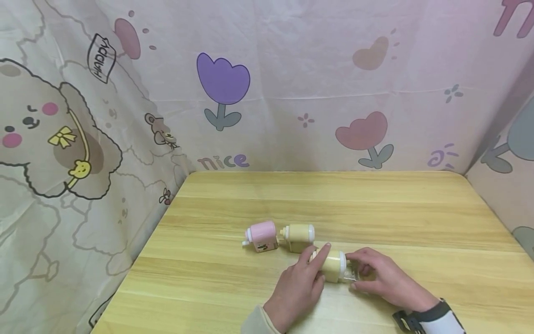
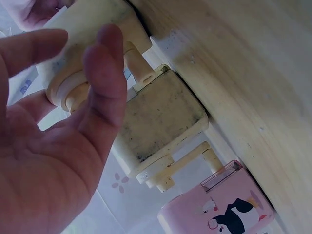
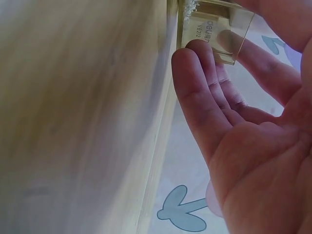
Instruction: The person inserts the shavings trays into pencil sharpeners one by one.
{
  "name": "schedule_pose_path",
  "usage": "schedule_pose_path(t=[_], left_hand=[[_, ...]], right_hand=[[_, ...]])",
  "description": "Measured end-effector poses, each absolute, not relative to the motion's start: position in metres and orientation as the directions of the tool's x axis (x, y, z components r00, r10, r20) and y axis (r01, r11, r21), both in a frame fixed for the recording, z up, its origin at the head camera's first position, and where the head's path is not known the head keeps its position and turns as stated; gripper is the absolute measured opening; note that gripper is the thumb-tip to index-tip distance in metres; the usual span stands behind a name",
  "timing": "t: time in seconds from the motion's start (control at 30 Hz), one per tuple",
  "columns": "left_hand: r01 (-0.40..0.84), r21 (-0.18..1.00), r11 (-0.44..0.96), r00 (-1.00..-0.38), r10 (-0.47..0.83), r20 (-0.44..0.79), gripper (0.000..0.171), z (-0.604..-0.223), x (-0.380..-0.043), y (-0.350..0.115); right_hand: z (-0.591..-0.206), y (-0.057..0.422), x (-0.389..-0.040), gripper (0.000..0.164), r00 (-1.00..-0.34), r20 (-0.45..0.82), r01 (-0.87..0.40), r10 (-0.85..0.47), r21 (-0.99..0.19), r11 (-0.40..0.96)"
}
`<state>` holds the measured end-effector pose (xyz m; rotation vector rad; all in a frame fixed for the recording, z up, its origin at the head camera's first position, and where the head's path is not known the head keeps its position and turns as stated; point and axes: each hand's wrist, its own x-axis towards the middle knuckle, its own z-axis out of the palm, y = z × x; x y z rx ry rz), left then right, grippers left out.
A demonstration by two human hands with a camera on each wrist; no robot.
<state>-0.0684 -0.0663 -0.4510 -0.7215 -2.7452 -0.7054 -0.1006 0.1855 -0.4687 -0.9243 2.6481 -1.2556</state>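
In the head view a pale yellow crank pencil sharpener [image 1: 333, 266] stands near the table's front, with my left hand [image 1: 298, 288] gripping its crank end, fingers over the top and thumb on the near side. At its other end sticks out a clear shavings drawer [image 1: 349, 273], which my right hand [image 1: 388, 277] pinches between thumb and fingers. Printed lettering and some pale shavings show on the drawer [image 3: 209, 29] in the right wrist view. A second yellow sharpener [image 1: 301, 235] is just behind my left fingertips, its crank facing left.
A pink sharpener [image 1: 263, 235] with a penguin-like picture stands left of the second yellow one. All are on a wood-grain table [image 1: 200, 283]. Behind the table's far edge hangs a printed cloth [image 1: 288, 74], with more cloth along both sides.
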Motion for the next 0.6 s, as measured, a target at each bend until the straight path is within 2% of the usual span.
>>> schedule_pose_path(t=[0.43,0.6], left_hand=[[0.504,0.383,0.775,-0.862,0.418,0.288,0.066,-0.453,-0.070,-0.065],[0.489,0.390,0.780,-0.871,0.415,0.262,0.065,-0.451,-0.070,-0.065]], right_hand=[[-0.472,0.177,-0.102,0.056,-0.806,0.265,-0.545,-0.530,-0.681,0.489],[-0.471,0.174,-0.102,0.055,-0.817,0.247,-0.523,-0.521,-0.699,0.488]])
